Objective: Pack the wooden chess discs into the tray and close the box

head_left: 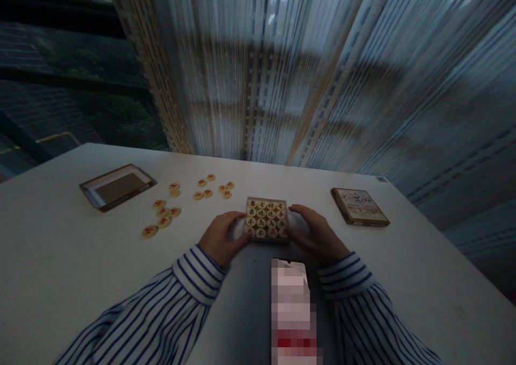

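Note:
A small square box [266, 218] packed with round wooden game pieces, marked in black and red, sits on the white table [60, 257]. My left hand [223, 237] curls against the box's left side, fingers bent around its edge. On the opposite side my right hand [313, 232] cups the box with its fingers curved over the far corner. Both arms wear blue-and-white striped sleeves. Several loose round pieces [163, 214] with red marks lie scattered on the table to the left, and more loose pieces [213, 187] lie behind the box.
A flat brown lid or tray [116, 186] lies at the far left. A brown box with a printed top [359, 206] lies at the right. A phone [292, 306] lies near me between my forearms. Striped curtains hang behind the table's far edge.

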Demonstrator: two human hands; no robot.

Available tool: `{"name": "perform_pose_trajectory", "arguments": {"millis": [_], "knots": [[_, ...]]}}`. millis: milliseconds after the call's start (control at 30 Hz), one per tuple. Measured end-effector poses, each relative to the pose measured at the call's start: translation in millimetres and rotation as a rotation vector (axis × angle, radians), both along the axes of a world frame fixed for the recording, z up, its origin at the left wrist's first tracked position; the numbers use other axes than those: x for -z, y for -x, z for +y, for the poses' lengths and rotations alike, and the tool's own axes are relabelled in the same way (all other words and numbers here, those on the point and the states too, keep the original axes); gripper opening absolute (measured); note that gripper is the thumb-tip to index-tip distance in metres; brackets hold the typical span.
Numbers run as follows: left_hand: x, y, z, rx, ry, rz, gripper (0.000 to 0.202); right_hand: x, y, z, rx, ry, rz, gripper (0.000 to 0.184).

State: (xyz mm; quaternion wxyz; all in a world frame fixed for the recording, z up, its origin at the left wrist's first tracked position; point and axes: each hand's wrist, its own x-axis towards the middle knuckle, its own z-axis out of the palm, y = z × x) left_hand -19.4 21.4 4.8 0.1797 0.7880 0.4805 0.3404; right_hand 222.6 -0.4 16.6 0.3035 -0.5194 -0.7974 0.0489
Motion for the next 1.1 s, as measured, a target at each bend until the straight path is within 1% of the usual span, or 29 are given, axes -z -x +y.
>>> {"name": "perform_pose_trajectory", "arguments": {"millis": [100, 267, 367, 533, 667, 800, 900, 1100], "knots": [[1.2, 0.6, -0.2, -0.007, 0.011, 0.068, 0.046, -0.1, -2.7, -1.5, -0.010, 0.100, -0.023, 0.045], [4.3, 1.5, 0.4, -0.002, 0.040, 0.118, 0.055, 9.4, -2.6, -2.7, -0.023, 0.067, -0.046, 0.058], [7.2, 2.6, 1.2, 0.009, 0.025, 0.111, 0.056, 12.9, -2.8, -2.2, -0.018, 0.058, -0.054, 0.060], [9.8, 4.7, 1.7, 0.038, -0.012, 0.095, 0.054, 12.7, -1.9, -1.9, -0.011, 0.077, -0.068, 0.059], [10.5, 5.7, 2.0, 0.051, -0.023, 0.091, 0.054, 11.6, -2.2, -2.5, -0.023, 0.054, -0.059, 0.052], [12.1, 5.6, 2.7, 0.055, -0.034, 0.092, 0.054, 9.4, -2.3, -3.9, -0.050, 0.020, -0.039, 0.036], [12.2, 5.3, 2.5, 0.053, -0.023, 0.093, 0.053, 8.3, -0.7, -4.3, -0.045, 0.028, -0.052, 0.024], [10.3, 5.6, 1.9, 0.078, -0.042, 0.102, 0.050, 6.5, 1.7, -3.4, -0.061, 0.043, -0.075, 0.019]]}}
